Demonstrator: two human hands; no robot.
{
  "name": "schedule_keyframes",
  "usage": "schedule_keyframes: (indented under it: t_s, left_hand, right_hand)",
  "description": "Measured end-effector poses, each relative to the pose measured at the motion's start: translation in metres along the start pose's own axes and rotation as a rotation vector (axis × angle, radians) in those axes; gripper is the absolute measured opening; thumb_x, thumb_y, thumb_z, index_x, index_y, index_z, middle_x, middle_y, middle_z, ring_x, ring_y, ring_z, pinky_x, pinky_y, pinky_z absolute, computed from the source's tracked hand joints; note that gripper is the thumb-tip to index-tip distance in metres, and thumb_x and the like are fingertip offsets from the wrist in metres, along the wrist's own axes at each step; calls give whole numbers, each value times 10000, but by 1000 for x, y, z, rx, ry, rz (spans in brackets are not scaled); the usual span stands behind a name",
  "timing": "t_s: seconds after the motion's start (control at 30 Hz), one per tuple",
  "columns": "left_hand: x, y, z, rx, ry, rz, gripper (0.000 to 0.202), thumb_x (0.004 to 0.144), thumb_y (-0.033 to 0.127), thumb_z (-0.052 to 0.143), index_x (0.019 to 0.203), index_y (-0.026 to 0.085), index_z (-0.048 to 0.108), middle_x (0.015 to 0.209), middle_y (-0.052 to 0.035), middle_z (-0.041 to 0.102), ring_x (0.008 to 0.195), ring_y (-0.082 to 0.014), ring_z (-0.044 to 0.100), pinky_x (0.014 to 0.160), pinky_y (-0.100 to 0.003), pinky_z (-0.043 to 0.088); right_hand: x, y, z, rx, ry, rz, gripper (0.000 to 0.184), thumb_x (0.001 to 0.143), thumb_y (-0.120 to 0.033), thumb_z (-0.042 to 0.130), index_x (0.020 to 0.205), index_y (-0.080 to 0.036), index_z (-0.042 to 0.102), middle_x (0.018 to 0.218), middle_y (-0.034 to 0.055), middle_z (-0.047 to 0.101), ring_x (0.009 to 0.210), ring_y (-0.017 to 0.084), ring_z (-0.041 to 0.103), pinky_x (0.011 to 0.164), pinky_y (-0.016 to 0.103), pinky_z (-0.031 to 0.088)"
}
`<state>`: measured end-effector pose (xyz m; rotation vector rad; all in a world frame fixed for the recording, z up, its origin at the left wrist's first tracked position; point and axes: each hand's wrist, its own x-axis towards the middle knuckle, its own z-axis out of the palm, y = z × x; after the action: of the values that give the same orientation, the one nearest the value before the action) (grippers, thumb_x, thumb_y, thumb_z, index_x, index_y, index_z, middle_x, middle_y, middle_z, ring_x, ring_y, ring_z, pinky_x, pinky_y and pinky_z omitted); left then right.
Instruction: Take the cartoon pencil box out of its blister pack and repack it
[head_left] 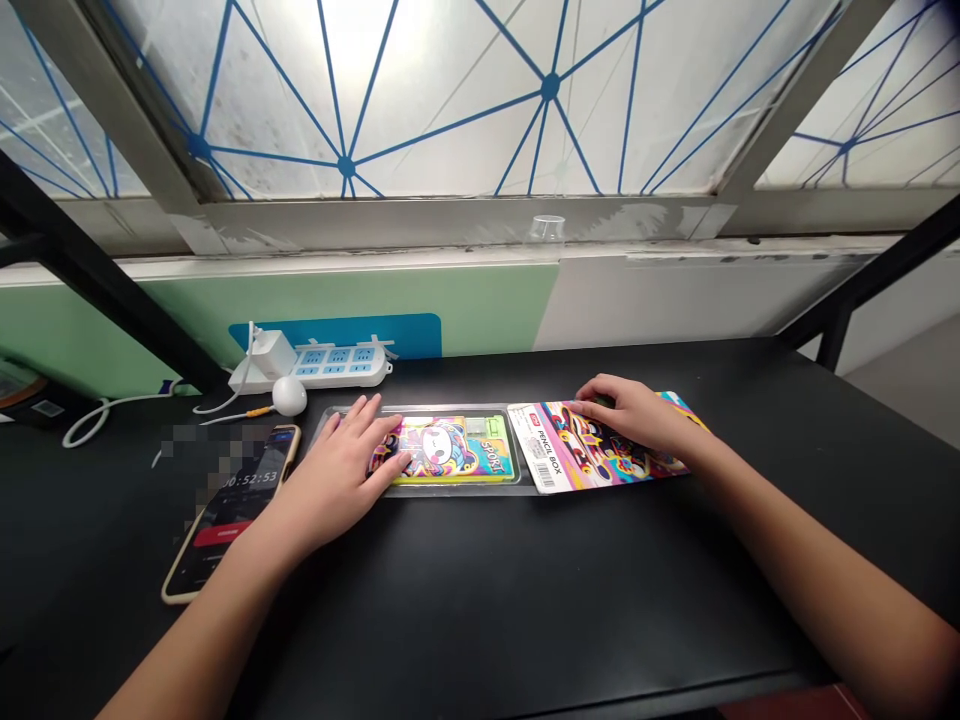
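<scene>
My left hand (pixel 352 465) lies flat with fingers spread over the left end of a colourful pencil box (pixel 442 450). This box has a cartoon face and the word SPORT on it. It sits in a clear plastic tray (pixel 517 470), whose left end is partly hidden by my hand. To the right, a bright printed card (pixel 551 460) marked PENCIL BOX lies tilted, its left edge at the tray. My right hand (pixel 630 410) is on the card's upper edge, thumb and fingers bent together around it; the fingertips are partly hidden.
A phone (pixel 240 500) showing a running timer lies by my left forearm. Behind it are a white power strip (pixel 341 365) with a plugged-in adapter and a cable (pixel 112 405). A clear cup (pixel 547 229) stands on the window ledge. Black metal bars (pixel 832 325) flank the black table (pixel 525 600).
</scene>
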<state>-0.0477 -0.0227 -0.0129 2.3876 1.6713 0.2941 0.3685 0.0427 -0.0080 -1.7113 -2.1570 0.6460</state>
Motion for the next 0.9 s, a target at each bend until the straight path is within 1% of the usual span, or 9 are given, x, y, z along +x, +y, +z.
schedule_keyframes:
  t_s: [0.1,0.17,0.27,0.33,0.4,0.5,0.63,0.77,0.9]
  left_hand:
    - [0,1,0,15,-1,-7,582,1022,566,405,1459,209,548,1674,-167,312,1570,-352,206,1214,-640,235]
    - [0,1,1,30,-1,-6,594,1024,564,396,1468,196,541,1675,-167,310,1571,-353,203,1217,-635,233]
    - [0,1,2,48,-5,-2,612,1025,571,383,1478,187,532,1677,-165,308,1573,-348,200,1225,-626,221]
    - [0,1,2,51,-5,2,610,1027,568,378,1480,189,532,1675,-165,313,1573,-346,206,1222,-629,225]
    - [0,1,2,47,1,5,603,1026,569,378,1474,198,539,1672,-162,323,1570,-348,216,1217,-634,232]
    - [0,1,2,38,6,8,603,1022,578,381,1465,205,548,1669,-161,331,1568,-353,223,1213,-640,235]
    - [1,0,1,31,3,16,603,1019,572,389,1454,190,559,1663,-176,338,1564,-361,232,1210,-645,234]
    - [2,0,2,12,16,12,593,1010,561,409,1431,179,576,1650,-188,361,1557,-372,250,1203,-655,240]
    - [2,4,4,-18,18,10,578,1003,553,431,1418,179,579,1645,-189,373,1559,-366,245,1216,-641,222]
  right_hand:
    - [-4,-12,7,16,28,-44,443,929,-613,549,1086,-228,701,1156,106,710,1038,288,651,879,419,503]
    - [-7,-23,15,28,45,-70,457,949,-593,528,1172,-221,673,1201,113,695,1045,280,649,876,415,506]
    - [-11,-39,28,32,40,-114,472,935,-601,560,1188,-218,668,1173,111,701,1021,277,645,866,417,502]
    - [-11,-44,33,34,27,-135,469,915,-607,595,1166,-219,678,1139,102,707,1004,273,640,861,417,498]
    - [-10,-42,33,40,22,-136,458,907,-604,611,1148,-221,685,1118,93,708,976,264,640,839,407,498]
    - [-8,-34,28,54,28,-123,439,893,-593,635,1121,-222,691,1098,83,706,936,248,641,806,387,496]
    - [-7,-26,22,69,43,-121,419,873,-578,668,1104,-228,689,1103,71,702,946,241,641,815,374,492]
    - [-9,-31,24,66,53,-114,411,877,-581,659,1102,-238,688,1122,76,699,972,253,644,835,389,495]
    - [-10,-42,29,52,16,-113,397,891,-572,648,1105,-240,694,1112,77,702,958,253,653,818,388,504]
